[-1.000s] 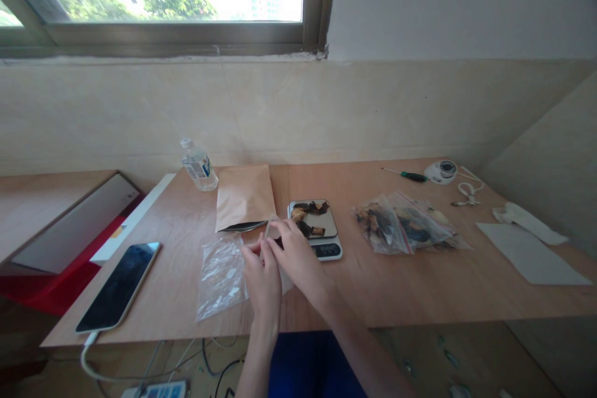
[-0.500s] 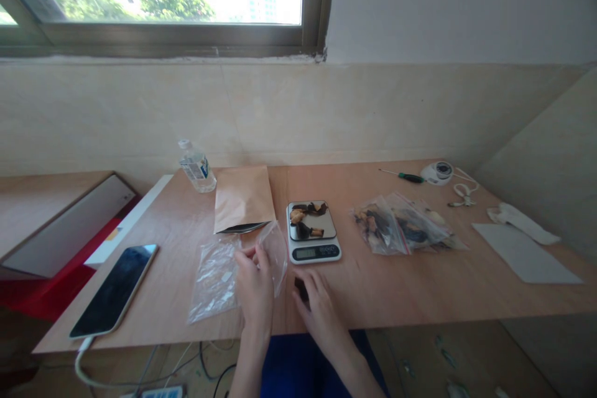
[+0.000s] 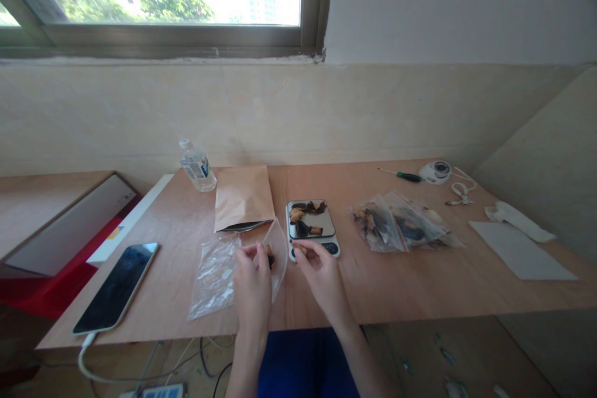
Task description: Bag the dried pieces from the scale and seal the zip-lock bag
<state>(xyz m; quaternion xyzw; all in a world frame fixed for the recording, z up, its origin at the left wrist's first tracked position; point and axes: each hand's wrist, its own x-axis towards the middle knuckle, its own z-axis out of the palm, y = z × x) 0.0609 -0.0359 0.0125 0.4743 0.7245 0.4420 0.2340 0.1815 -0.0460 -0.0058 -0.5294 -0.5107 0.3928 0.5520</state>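
My left hand is closed on the mouth of a clear plastic bag. A brown and black dried piece shows just right of its fingertips; whether it lies inside the bag or is pinched, I cannot tell. My right hand pinches a small tan dried piece by the front of a white kitchen scale, partly covering its display. Several dark and tan dried pieces, perhaps dried mushroom, lie on the scale's plate. Another flat clear bag rests left of my left hand.
Behind the clear bags lies a brown paper pouch, beside a water bottle. A phone on a cable is at the left. Filled zip bags, a screwdriver, a white camera and a white sheet occupy the right.
My right hand has moved up from the table edge to the scale's front; a tan piece shows in its fingers where a dark one did. A brown-black piece now shows by my left fingertips.
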